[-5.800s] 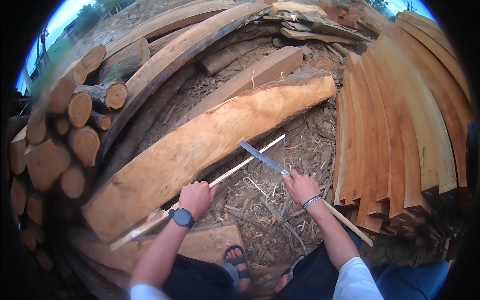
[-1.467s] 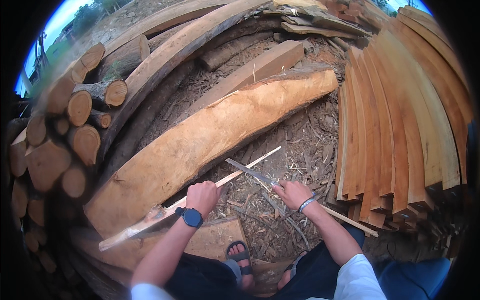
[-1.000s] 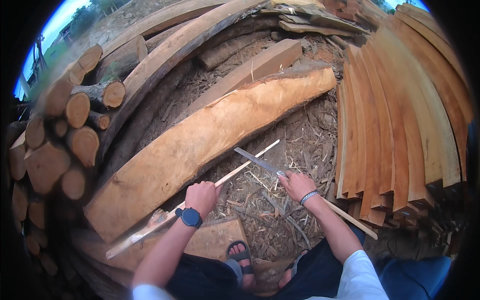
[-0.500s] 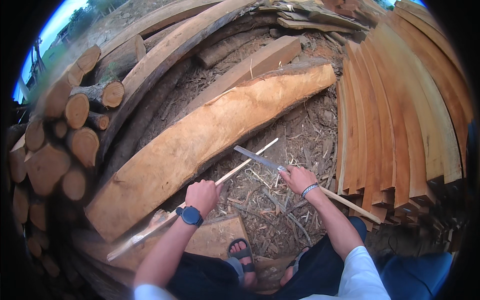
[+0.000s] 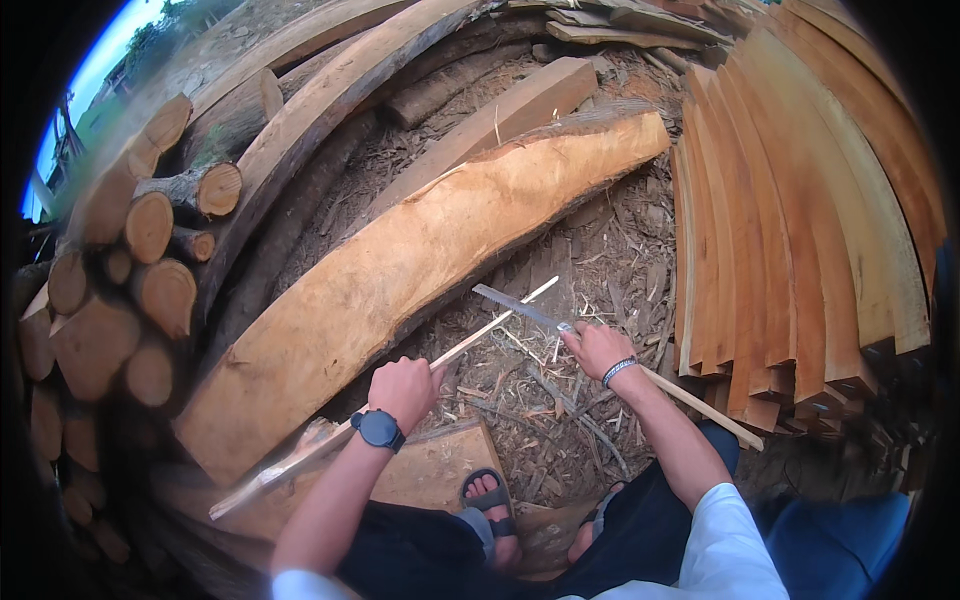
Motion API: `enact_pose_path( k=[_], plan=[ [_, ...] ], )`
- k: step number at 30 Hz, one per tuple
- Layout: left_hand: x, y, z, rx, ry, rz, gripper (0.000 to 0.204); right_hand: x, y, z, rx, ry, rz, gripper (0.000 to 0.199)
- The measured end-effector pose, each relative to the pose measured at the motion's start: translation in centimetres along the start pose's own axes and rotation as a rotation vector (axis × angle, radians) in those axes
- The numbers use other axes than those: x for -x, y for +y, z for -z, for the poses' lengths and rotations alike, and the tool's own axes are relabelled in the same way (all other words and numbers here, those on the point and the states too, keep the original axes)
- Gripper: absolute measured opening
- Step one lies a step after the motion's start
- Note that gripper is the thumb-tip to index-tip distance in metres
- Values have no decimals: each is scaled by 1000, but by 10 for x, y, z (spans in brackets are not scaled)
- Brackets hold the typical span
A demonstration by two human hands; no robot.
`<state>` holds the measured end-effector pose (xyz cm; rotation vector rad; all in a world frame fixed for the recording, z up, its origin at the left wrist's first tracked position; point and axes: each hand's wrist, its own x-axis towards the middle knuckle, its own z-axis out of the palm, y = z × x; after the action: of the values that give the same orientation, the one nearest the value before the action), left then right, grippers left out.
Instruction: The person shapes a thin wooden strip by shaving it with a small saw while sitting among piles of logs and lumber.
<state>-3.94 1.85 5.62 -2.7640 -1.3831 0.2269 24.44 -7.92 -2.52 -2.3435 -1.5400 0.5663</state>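
Note:
My left hand (image 5: 402, 392), with a dark watch at the wrist, is closed around a long, thin pale wooden stick (image 5: 468, 342). The stick slants from the lower left up to its tip in the middle of the view. A handsaw (image 5: 520, 306) is gripped in my right hand (image 5: 598, 350). Its toothed blade lies across the stick close to the far tip; whether it cuts into the wood is too small to tell. Behind my right wrist a pale wooden shaft (image 5: 705, 408) runs on in line with the blade, like a long saw handle.
A big bark-edged slab (image 5: 430, 245) lies beyond my hands. Cut logs (image 5: 150, 225) are stacked at the left, and sawn boards (image 5: 790, 230) fan out at the right. A short plank (image 5: 440, 462) sits by my sandalled feet (image 5: 488, 505). Wood chips (image 5: 560, 385) and twigs cover the ground.
The saw blade has shifted slightly up and to the right along its crossing with the stick. Both hands keep their grips. The whole view has tilted a little.

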Motion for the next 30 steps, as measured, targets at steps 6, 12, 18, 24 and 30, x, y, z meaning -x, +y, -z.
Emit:
enact_pose_path(
  k=[6, 12, 18, 24, 30],
  plan=[
    [0, -4, -4, -11, 16, 20, 52, 11, -11, -8, -43, -63, 80, 53],
    [1, 0, -7, -34, 71, -12, 51, 8, 0, -1, -64, -55, 11, 53],
    [0, 5, -7, -59, 50, -17, 49, 1, 8, 4, -56, -75, -16, 54],
    [-2, 7, -14, -85, 109, -38, 46, 15, -4, -4, -53, -135, 77, 55],
    [2, 12, -21, -230, 144, -24, 39, 15, 0, -3, -58, -156, 99, 55]
  ],
)
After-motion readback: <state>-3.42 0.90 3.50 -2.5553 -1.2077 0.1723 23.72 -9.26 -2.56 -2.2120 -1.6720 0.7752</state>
